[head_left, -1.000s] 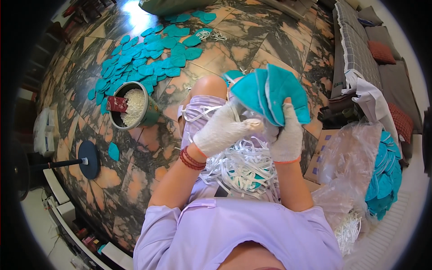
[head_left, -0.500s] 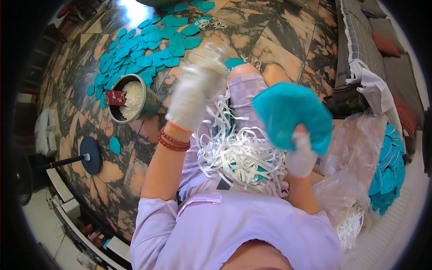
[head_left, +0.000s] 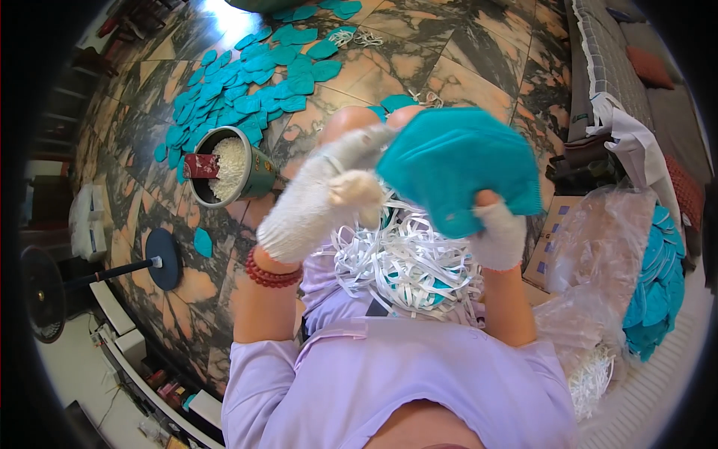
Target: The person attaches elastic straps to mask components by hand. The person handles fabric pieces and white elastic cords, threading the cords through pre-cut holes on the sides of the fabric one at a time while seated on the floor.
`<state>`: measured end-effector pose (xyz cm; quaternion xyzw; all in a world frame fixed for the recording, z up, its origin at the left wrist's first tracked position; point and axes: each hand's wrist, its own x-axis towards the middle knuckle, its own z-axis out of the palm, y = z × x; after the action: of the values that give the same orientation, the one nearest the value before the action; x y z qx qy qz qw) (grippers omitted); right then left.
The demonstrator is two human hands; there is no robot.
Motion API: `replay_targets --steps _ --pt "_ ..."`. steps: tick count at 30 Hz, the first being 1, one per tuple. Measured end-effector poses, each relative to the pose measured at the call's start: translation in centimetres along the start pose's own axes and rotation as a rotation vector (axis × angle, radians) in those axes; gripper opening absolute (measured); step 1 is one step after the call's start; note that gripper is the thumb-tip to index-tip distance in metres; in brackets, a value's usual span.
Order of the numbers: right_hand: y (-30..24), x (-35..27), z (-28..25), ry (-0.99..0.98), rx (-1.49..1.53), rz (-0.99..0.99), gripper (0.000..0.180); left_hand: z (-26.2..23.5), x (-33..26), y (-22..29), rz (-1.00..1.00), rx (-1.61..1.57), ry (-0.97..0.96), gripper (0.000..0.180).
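Note:
A teal folded face mask [head_left: 456, 165] with pleated lines is held up over my lap. My right hand [head_left: 499, 232], in a white fingertip-less glove, grips its lower right edge with the thumb on the near face. On the other side, my gloved left hand [head_left: 329, 191] reaches to the mask's left edge, its fingers stretched and its thumb apart from them; some fingertips are hidden or blurred. Beneath both hands a tangled heap of white elastic straps [head_left: 407, 262] covers my lap, with bits of teal showing through.
Many teal masks [head_left: 247, 90] lie spread on the marble floor ahead left. Nearer stands a bucket [head_left: 254, 176] of small white pieces with a dark red box at its rim. At right are a clear plastic bag [head_left: 598, 239], a teal mask pile [head_left: 654, 292] and a sofa [head_left: 606, 67].
My left hand has come down and right, from above my lap to the mask's left edge. The mask in my right hand has shifted slightly up and left and turned.

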<state>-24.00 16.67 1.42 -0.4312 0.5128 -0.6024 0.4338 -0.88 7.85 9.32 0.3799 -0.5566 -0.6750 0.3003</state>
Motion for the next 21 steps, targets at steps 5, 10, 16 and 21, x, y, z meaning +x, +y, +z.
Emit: replay_targets --steps 5,10,16,21 --pt "-3.2 2.0 3.1 -0.132 0.098 0.469 0.037 -0.2 0.8 -0.7 -0.148 0.162 -0.022 0.034" --pt "-2.2 3.3 2.3 -0.478 -0.337 0.3 0.025 -8.5 6.1 -2.4 0.114 0.182 0.218 0.028" --pt "0.3 3.2 5.8 -0.667 -0.858 -0.678 0.029 -10.7 11.7 -5.6 -0.106 -0.324 0.328 0.039" --pt "2.8 3.2 6.5 -0.895 -1.089 -0.659 0.026 -7.3 10.0 -9.4 0.008 0.104 0.262 0.034"
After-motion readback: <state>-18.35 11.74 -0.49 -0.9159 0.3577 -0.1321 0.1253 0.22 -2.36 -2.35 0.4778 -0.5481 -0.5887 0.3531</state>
